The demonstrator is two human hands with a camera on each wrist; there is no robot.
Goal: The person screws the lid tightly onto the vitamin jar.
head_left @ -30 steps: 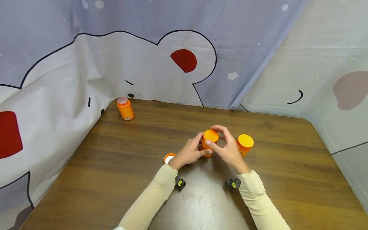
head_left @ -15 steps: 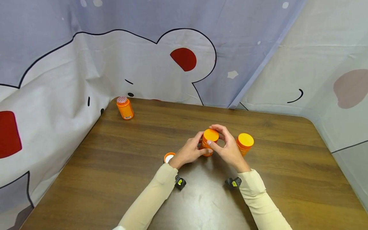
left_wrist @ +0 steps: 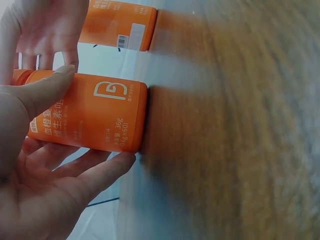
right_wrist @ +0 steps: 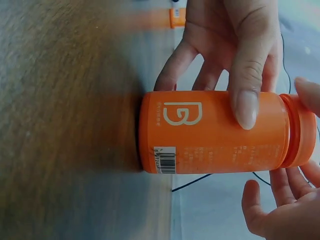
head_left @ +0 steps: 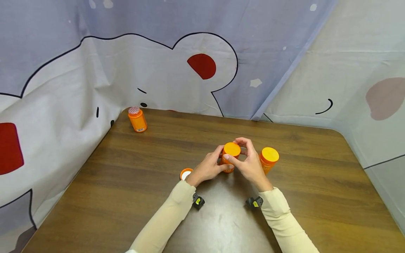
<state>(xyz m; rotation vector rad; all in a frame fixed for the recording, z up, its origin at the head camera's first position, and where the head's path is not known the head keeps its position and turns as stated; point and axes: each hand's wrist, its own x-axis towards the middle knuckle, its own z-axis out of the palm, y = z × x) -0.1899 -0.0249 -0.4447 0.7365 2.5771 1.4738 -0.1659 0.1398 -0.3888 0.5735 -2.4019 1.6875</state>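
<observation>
An orange plastic supplement bottle [right_wrist: 215, 137] with printed labels stands upright on the table. My left hand [head_left: 207, 168] holds its body, thumb across the front and fingers behind. My right hand [head_left: 251, 167] grips the orange screw cap [head_left: 232, 149] at the top, with the thumb on the near side and the fingers around the far side. In the right wrist view, the cap sits on the bottle's neck with a thin groove below it. Just right of my right hand is a second capped orange bottle [head_left: 269, 160].
A loose orange cap [head_left: 186, 173] with a white inside lies upturned beside my left wrist. At the far left corner stands an uncapped orange bottle [head_left: 138, 121] with a patterned seal on top. Printed cloth [head_left: 177, 88] hangs behind the wooden table [head_left: 316, 168].
My right thumb and wrist have shifted slightly left around the cap. The left hand and the bottle stay in place.
</observation>
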